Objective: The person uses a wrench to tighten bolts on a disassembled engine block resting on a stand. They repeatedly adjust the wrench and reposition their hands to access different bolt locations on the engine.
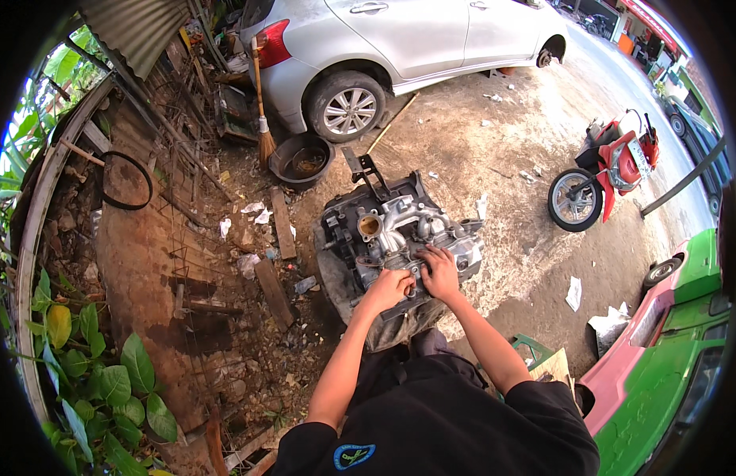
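Note:
In front of me sits a car engine (pixel 348 266) with a silver intake manifold (pixel 404 216) on top and a round, brownish opening at the manifold's left end. My left hand (pixel 389 289) is closed at the engine's near side, its fingers curled; whatever they grip is hidden. Close beside it, my right hand (pixel 439 274) lies on the metal near the silver cover (pixel 468 255) with its fingers stretched out and slightly apart. The two hands are almost touching.
Beyond the engine are a black basin (pixel 303 176), an upright broom (pixel 264 135) and a silver car (pixel 431 40). A red motorcycle (pixel 618 166) stands at right, with a green and pink vehicle (pixel 661 365) nearer. Wood planks (pixel 274 289) and litter lie left of the engine.

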A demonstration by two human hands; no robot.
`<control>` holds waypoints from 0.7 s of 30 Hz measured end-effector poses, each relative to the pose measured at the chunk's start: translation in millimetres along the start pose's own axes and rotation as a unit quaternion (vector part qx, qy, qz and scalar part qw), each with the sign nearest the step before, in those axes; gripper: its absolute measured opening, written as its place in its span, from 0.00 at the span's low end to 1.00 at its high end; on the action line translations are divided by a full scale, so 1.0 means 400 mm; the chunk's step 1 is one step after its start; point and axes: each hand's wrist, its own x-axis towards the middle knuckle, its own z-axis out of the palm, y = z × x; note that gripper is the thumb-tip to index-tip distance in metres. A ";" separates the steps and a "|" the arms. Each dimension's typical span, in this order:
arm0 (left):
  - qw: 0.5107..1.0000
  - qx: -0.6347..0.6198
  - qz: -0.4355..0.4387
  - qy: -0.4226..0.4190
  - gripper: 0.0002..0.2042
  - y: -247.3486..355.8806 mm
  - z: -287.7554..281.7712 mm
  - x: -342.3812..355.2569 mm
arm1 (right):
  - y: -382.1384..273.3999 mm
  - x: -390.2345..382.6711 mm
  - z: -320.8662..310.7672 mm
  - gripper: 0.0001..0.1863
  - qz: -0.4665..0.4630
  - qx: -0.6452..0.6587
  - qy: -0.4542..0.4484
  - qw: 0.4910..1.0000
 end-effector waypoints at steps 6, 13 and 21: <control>1.000 -0.003 -0.002 0.006 0.11 0.002 0.001 -0.010 | 0.004 0.001 0.004 0.16 -0.003 -0.007 0.001 1.000; 0.999 0.000 0.007 0.036 0.11 0.008 0.001 -0.026 | 0.006 0.000 0.007 0.16 -0.010 -0.013 0.005 1.000; 0.997 -0.029 0.004 0.074 0.08 -0.013 0.005 -0.060 | 0.006 -0.001 0.006 0.16 -0.012 -0.016 0.010 1.000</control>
